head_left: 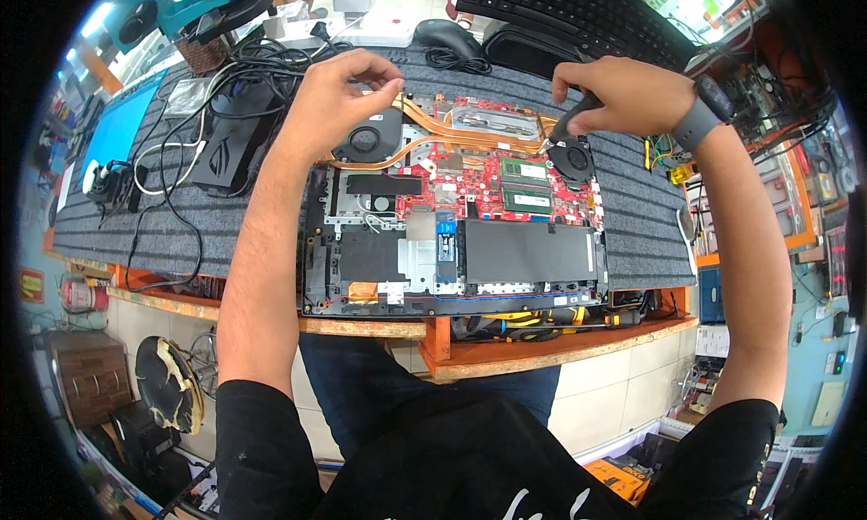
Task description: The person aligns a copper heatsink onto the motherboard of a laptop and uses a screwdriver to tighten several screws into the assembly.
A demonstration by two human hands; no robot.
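An opened laptop (388, 258) lies on the grey striped mat, its insides facing up. Across its red circuit board (483, 175) run copper heat pipes (470, 139), with a black fan at each end. Over the left fan (366, 139), my left hand (334, 100) is closed, thumb and finger brought together by the heat pipe's upper end; what they pinch is too small to make out. My right hand (632, 96) grips a dark tool (573, 119), its tip down at the pipes' right end, beside the right fan (572, 161). The tool's exact kind is hidden by my fingers.
Tangled black cables and a black power adapter (233, 150) lie left of the laptop. A mouse (449, 40) and a black keyboard (578, 19) sit behind it. Yellow-and-black tools (542, 321) fill the shelf under the table edge. A teal microscope-like stand (194, 10) rises far left.
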